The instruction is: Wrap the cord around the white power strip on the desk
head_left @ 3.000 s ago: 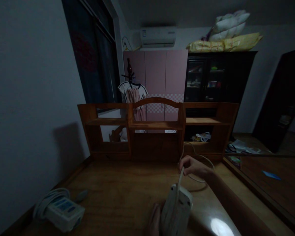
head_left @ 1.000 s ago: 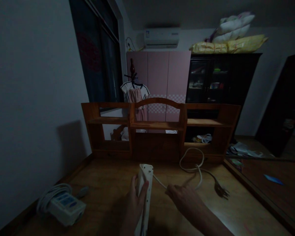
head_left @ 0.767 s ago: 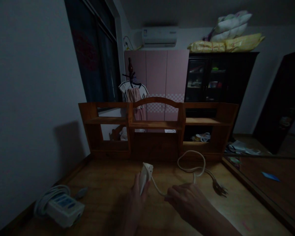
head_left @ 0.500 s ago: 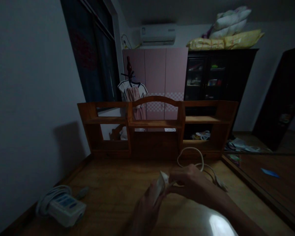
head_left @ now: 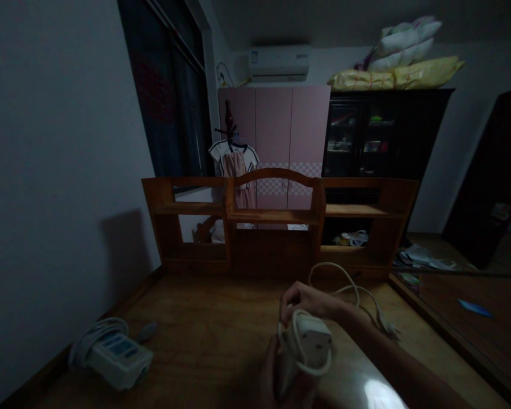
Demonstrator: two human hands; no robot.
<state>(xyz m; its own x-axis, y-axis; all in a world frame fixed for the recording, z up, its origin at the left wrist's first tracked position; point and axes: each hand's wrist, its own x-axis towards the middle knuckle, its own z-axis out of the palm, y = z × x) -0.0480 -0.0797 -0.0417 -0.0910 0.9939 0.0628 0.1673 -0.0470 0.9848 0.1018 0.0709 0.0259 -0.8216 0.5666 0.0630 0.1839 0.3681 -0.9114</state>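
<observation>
Dim light covers the whole scene, and much of it is hard to read. At the far left of the wooden desk [head_left: 204, 335], a second power strip [head_left: 118, 357] with blue markings is seen lying flat, its pale cable coiled [head_left: 94, 336] behind and beside it. Well apart from it, near the bottom middle, a white power strip [head_left: 303, 353] is held up off the desk, one end turned toward the camera. The left hand [head_left: 269, 382] is closed around its lower part from below; only a dark part of that hand can be made out. One loop of the white cord [head_left: 348, 284] is laid around the strip's body. The right hand [head_left: 309, 300] is placed just above the strip, fingers curled down on the cord at the strip's top edge. From there the cord is carried up in a loose loop toward the shelf and then down to the right, where the plug [head_left: 387, 328] is seen lying on the desk just beside the right forearm. Behind the desk, a low wooden shelf unit [head_left: 276, 218] is stood along the back edge. Farther back, a pink wardrobe [head_left: 276, 130] and, to its right, a dark glass-fronted cabinet [head_left: 375, 136] are seen, with bundled bedding [head_left: 400, 65] piled on top.
</observation>
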